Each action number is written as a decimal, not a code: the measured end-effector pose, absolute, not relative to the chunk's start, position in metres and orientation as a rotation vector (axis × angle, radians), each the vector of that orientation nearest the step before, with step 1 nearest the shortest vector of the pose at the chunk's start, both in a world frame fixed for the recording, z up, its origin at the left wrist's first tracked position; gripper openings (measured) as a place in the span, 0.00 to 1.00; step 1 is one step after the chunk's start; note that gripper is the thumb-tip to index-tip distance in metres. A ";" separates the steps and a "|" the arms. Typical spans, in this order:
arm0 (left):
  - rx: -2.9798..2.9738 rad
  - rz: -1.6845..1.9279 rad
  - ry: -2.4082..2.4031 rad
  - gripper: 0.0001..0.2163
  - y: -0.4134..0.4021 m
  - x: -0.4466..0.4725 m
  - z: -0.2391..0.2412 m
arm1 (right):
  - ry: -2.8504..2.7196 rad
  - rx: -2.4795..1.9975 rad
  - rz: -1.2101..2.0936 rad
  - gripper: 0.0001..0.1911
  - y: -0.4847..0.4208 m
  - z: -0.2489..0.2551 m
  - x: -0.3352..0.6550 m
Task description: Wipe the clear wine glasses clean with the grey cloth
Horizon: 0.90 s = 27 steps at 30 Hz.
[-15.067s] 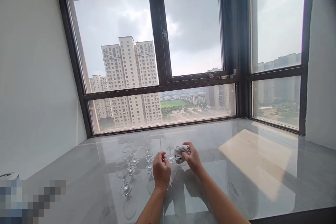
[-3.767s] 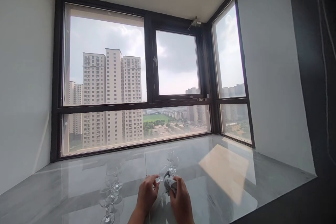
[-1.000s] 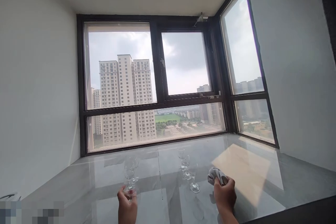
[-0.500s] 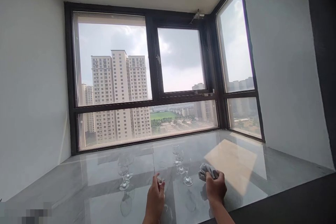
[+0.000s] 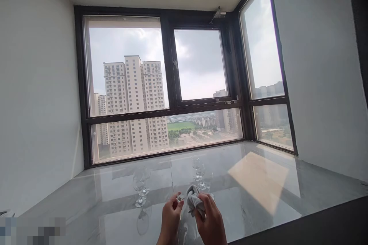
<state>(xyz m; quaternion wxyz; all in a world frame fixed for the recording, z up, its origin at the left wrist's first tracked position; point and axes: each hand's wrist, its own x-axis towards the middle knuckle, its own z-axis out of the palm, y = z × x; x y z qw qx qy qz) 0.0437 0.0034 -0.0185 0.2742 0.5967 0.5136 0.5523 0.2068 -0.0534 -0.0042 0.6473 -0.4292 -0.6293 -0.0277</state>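
My left hand [image 5: 169, 220] is closed around a clear wine glass [image 5: 181, 198], of which only a bit of rim shows above my fingers. My right hand [image 5: 211, 222] grips a grey cloth [image 5: 193, 200] and presses it against that glass. Both hands meet low in the middle of the view, over the glossy grey stone sill [image 5: 258, 195]. Two wine glasses [image 5: 139, 185] stand upright to the left of my hands. More wine glasses [image 5: 198, 172] stand just behind the cloth.
A large dark-framed corner window [image 5: 169, 84] rises behind the sill, with white walls on both sides. A sunlit patch [image 5: 261, 180] lies on the right part of the sill. The sill's dark front edge [image 5: 316, 222] runs along the lower right.
My left hand picked a glass from the left group and brought it to the middle. My right hand came in from the right with the cloth, and both hands now meet on the glass.
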 end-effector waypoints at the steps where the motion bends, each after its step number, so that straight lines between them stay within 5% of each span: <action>1: 1.610 1.477 1.337 0.36 0.002 0.044 -0.017 | -1.490 -0.941 -0.107 0.10 -0.055 0.001 0.202; 11: 1.702 1.429 1.341 0.22 -0.001 0.045 -0.015 | -1.006 -1.253 -0.066 0.13 -0.042 0.021 0.270; 27: 1.690 1.294 1.370 0.26 0.004 0.042 -0.011 | -0.967 -1.696 0.185 0.06 0.006 -0.017 0.336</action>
